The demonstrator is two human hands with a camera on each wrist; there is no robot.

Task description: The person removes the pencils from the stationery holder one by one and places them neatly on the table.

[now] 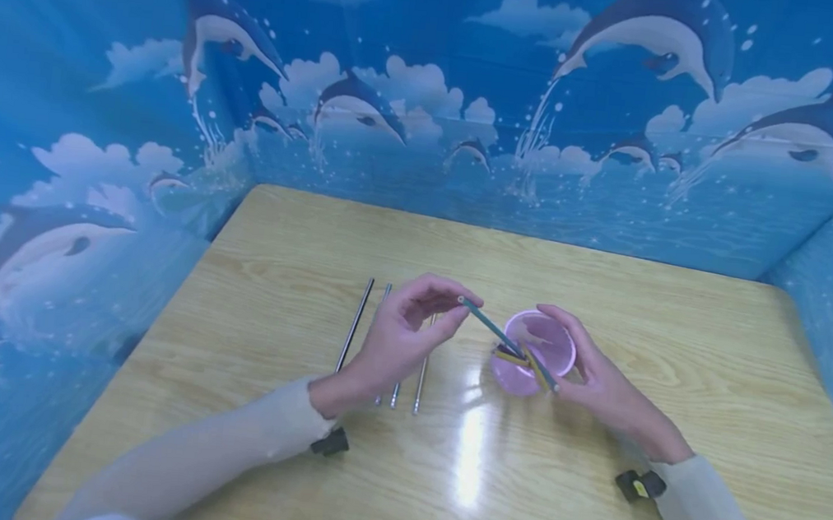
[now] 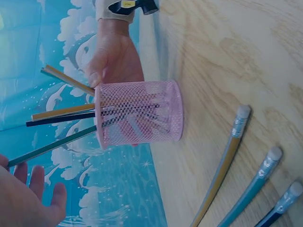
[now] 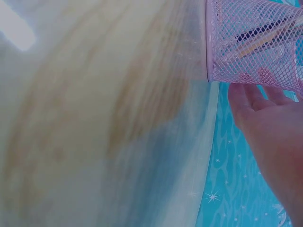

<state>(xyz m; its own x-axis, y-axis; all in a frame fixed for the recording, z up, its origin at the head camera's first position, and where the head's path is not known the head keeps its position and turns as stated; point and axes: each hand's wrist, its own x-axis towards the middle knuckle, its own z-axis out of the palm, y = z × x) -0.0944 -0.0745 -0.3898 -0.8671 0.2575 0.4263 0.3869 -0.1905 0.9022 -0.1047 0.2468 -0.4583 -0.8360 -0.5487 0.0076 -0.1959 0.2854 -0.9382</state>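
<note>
A pink mesh pencil cup (image 1: 518, 378) stands on the table with several pencils leaning in it, yellow and dark ones among them. My right hand (image 1: 602, 384) holds the cup by its side, fingers curled around it in the right wrist view. A green pencil (image 2: 57, 145) slants out of the cup's mouth. At its upper end, my left hand (image 1: 414, 322) pinches it between thumb and fingertip. Beneath and beside the left hand lie loose pencils: a yellow pencil (image 2: 220, 172), a teal pencil (image 2: 253, 187) and a dark pencil (image 1: 355, 325), the first two with white erasers.
The wood-grain table (image 1: 277, 239) is bordered by blue dolphin-print cloth (image 1: 410, 160) at the back and sides. A bright light reflection (image 1: 470, 455) lies on the tabletop before the cup. Each wrist wears a small black camera (image 1: 329, 442).
</note>
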